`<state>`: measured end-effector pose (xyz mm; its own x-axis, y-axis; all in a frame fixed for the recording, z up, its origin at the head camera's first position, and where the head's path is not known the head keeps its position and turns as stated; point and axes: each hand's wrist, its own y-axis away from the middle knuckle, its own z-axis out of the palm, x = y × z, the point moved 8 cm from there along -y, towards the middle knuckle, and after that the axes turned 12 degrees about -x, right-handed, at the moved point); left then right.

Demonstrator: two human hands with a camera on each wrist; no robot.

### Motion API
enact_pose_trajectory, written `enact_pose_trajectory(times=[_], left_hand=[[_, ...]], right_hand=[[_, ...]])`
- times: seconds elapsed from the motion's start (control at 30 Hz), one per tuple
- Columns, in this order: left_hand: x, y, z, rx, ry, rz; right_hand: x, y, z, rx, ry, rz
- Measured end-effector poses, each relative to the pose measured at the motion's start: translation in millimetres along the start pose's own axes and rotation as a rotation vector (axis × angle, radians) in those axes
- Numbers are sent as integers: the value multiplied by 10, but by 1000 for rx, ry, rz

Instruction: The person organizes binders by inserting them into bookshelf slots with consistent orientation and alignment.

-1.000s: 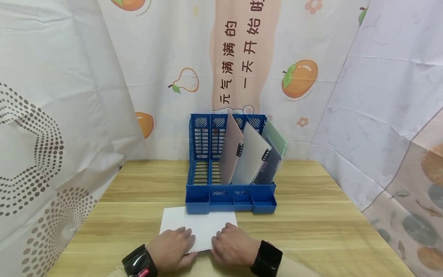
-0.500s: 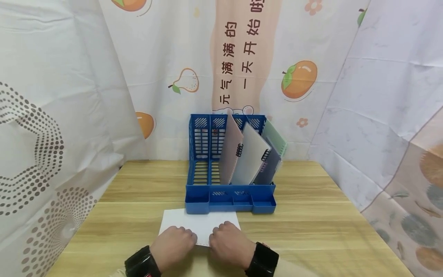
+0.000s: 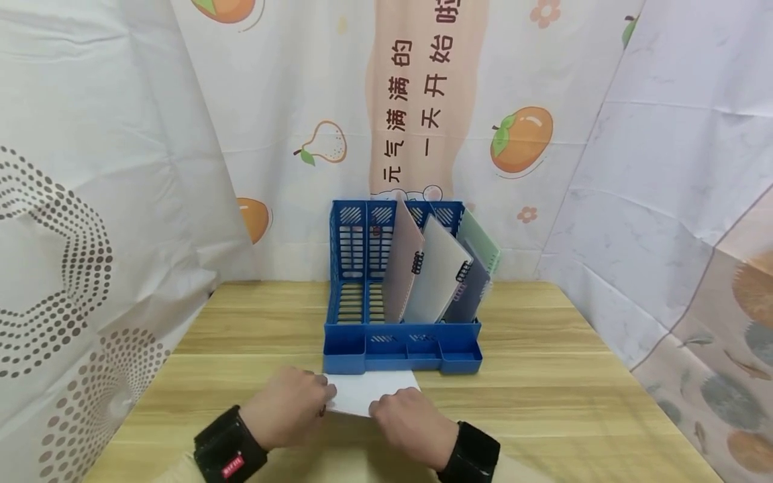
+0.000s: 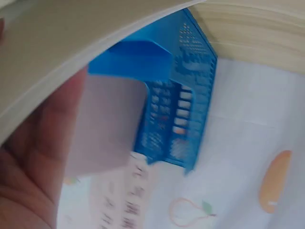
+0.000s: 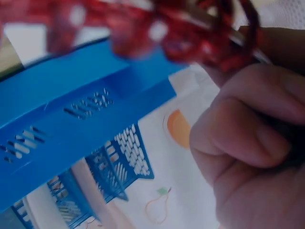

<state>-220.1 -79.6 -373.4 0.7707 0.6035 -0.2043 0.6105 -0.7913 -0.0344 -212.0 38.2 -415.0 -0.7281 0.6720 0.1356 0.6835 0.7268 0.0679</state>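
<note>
A white-covered notebook (image 3: 365, 394) is held between both hands, just in front of a blue file rack (image 3: 386, 342). My left hand (image 3: 288, 406) grips its left part, and my right hand (image 3: 413, 424) grips the near right part. In the right wrist view red binding rings (image 5: 138, 33) run along the notebook's edge, and the right hand's fingers (image 5: 233, 129) are curled beside them. The left wrist view has the left palm (image 4: 35, 143) against the notebook, whose pale surface (image 4: 52, 62) crosses the top. The left fingertips are partly hidden there.
Several ring-bound notebooks lean in the rack's right slots: a pinkish one (image 3: 403, 268), a whitish one (image 3: 436, 272), a grey-blue one (image 3: 472, 285) and a green one (image 3: 481, 238). The rack stands on a wood-grain table (image 3: 543, 382) before a printed curtain (image 3: 290, 87).
My left hand has shifted left and slightly away from me, to the notebook's left side. The notebook's near edge now sits farther forward. The right hand has moved slightly right.
</note>
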Motion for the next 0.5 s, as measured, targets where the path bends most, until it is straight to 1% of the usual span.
enact_pose_trajectory(times=[0.07,0.17,0.23,0.3,0.37,0.43,0.5], left_hand=[[-127,42,-101,62,110,7],[-347,129,-240,235,248,-3],[-510,185,-290,353,299,-50],[-678,227,-292,446,353,-126],[-836,245,-240,489,425,-214],[-978,246,-137,492,516,-298],[-1089,236,-19,479,617,-357]], right_hand=[[54,45,-90,36,-23,-11],[128,114,-232,98,-70,-33],[168,168,-338,156,-90,-46],[215,229,-441,221,-129,-52],[265,302,-551,313,-176,-57],[321,380,-647,412,-238,-60],[377,453,-729,510,-285,-57]])
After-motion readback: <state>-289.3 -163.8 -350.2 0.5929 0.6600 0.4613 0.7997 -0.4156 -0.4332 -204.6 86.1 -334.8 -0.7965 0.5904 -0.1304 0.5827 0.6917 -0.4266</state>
